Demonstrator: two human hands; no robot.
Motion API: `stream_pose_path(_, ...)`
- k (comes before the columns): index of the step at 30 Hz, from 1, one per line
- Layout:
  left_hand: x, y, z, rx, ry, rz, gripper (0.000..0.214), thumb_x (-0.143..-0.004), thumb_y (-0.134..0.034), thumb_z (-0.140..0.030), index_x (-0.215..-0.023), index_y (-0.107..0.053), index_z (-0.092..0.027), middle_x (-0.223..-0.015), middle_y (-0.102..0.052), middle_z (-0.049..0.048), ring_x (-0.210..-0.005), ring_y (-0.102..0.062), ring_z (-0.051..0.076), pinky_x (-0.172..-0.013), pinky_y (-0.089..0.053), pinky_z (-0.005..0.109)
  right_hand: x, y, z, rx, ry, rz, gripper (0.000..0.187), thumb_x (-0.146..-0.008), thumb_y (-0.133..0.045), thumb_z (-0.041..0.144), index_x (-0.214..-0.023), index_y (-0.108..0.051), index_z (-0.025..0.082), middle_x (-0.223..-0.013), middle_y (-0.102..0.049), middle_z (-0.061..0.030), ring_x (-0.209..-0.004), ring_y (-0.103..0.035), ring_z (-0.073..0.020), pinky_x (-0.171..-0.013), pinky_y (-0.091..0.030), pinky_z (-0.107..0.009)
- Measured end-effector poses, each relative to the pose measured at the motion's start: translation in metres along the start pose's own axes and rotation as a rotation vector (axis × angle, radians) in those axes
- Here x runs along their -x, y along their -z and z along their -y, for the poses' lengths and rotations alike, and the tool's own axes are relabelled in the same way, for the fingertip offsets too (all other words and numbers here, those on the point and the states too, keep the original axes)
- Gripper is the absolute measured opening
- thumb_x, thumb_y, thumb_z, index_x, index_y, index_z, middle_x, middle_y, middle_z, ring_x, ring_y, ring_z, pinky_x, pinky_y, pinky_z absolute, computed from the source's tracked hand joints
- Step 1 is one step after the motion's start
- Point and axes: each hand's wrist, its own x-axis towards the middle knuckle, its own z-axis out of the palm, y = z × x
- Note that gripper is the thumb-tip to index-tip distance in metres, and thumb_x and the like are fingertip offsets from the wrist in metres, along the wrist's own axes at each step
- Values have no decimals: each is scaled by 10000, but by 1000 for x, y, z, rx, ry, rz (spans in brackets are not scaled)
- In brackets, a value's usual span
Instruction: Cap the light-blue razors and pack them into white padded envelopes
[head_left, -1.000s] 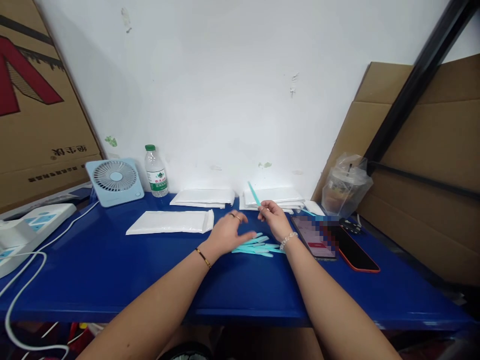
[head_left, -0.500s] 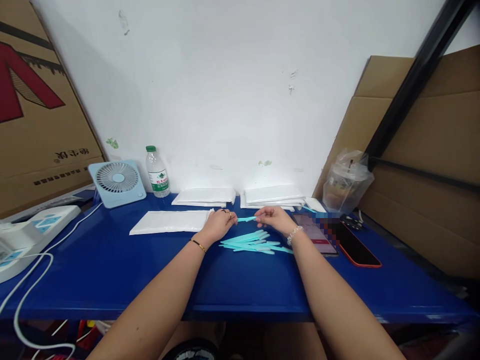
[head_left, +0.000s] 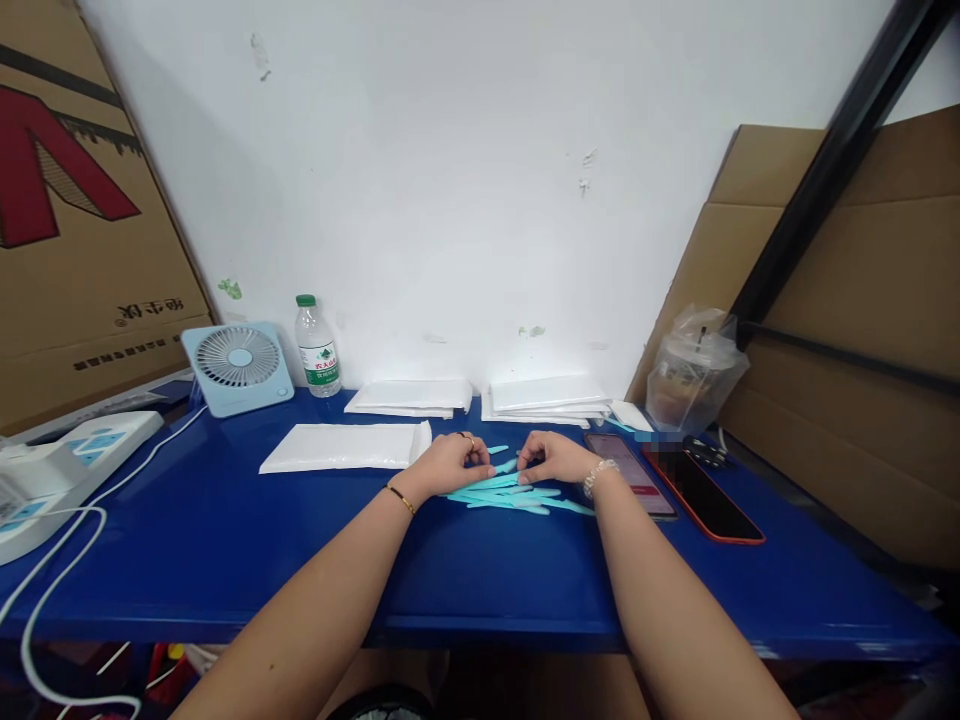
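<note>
A loose pile of slim turquoise eyebrow razors (head_left: 517, 496) with pale, see-through ends lies on the blue table in front of me. My left hand (head_left: 452, 466) is over the pile's left end, thumb and fingers pinched on a razor. From the right, my right hand (head_left: 556, 460) pinches the other end of a razor at the top of the pile; its fingertips partly cover it. One single razor (head_left: 495, 450) shows just beyond my left fingertips. A white padded mailer (head_left: 341, 446) lies flat left of my left hand.
Against the wall are two stacks of white mailers (head_left: 409, 394) (head_left: 551, 393), a water bottle (head_left: 318, 350) and a small blue fan (head_left: 240, 366). Two phones (head_left: 709, 500) and a bagged drink cup (head_left: 690, 375) are at right. A power strip (head_left: 97, 450) with cables sits left.
Both hands have come down and nearer from behind the pile onto its top. The razor held between them before is out of their raised grip; a single razor now lies behind the pile.
</note>
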Motion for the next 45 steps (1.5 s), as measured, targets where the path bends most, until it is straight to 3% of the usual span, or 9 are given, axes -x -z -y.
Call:
stream_pose_path(4, 0, -6, -3, 101, 51, 102, 329, -752, -519, -506, -819, -620, -200, -686, -586, -9, -588, -504, 119, -543, -352, 225, -2, -2, 0, -20, -16, 4, 289, -565, -738, 424, -697, -689, 171, -724, -620, -15, -655, -544, -140, -609, -418, -247)
stream_pose_path(12, -1, 3, 0, 35, 117, 52, 331, -794, -466, -475, -777, -632, -189, -708, -616, 12, -607, -508, 136, -547, -331, 232, -3, 2, -11, -292, -141, -102, 291, -596, -720, 398, -723, -670, 141, -689, -658, -21, -636, -565, -126, -618, -432, -236)
stream_pose_path(20, 2, 0, 5, 134, 175, 65, 349, -801, -444, -493, -824, -604, -183, -706, -612, 6, -610, -513, 134, -527, -347, 222, -6, 5, -24, -38, -224, -302, 277, -634, -668, 409, -703, -698, 142, -639, -665, -36, -604, -567, -145, -566, -415, -241)
stream_pose_path(26, -1, 3, 8, 37, 249, -60, 308, -847, -389, -434, -861, -590, -201, -767, -638, 11, -654, -545, 147, -564, -370, 239, -5, -4, -2, 20, -124, -84, 313, -622, -686, 444, -731, -698, 151, -691, -650, -30, -620, -551, -136, -549, -402, -226)
stream_pose_path(29, -1, 6, 8, -102, 251, -202, 263, -796, -494, -398, -939, -596, -202, -877, -633, 41, -816, -562, 186, -676, -400, 264, -5, -9, 5, 103, -94, -37, 283, -578, -726, 414, -718, -695, 171, -753, -631, -25, -652, -542, -134, -556, -399, -221)
stream_pose_path(32, -1, 4, 4, -134, 146, -204, 318, -754, -554, -434, -976, -602, -212, -938, -618, 45, -887, -548, 200, -718, -404, 270, -5, -12, 7, 109, -101, -47, 230, -607, -708, 364, -726, -677, 171, -735, -616, -15, -636, -532, -121, -546, -392, -212)
stream_pose_path(37, -3, -6, -1, -107, 70, 48, 234, -777, -527, -423, -791, -639, -217, -717, -624, -2, -662, -551, 148, -588, -363, 237, -6, -14, 5, 88, -100, -21, 190, -631, -688, 331, -725, -667, 167, -696, -627, -9, -613, -533, -118, -531, -385, -207)
stream_pose_path(42, -3, -3, 3, -167, 116, -11, 210, -807, -488, -360, -752, -634, -220, -764, -643, 6, -716, -563, 161, -635, -375, 251, -4, -3, -11, 100, -163, -137, 165, -624, -699, 314, -684, -676, 162, -681, -649, -20, -627, -544, -129, -552, -389, -210)
stream_pose_path(45, -1, 0, 5, -222, 162, -116, 313, -778, -519, -448, -976, -621, -227, -974, -625, 47, -934, -536, 218, -747, -400, 280, 0, 4, -18, 145, -225, -241, 212, -612, -707, 362, -689, -688, 166, -706, -653, -30, -639, -540, -135, -560, -389, -219)
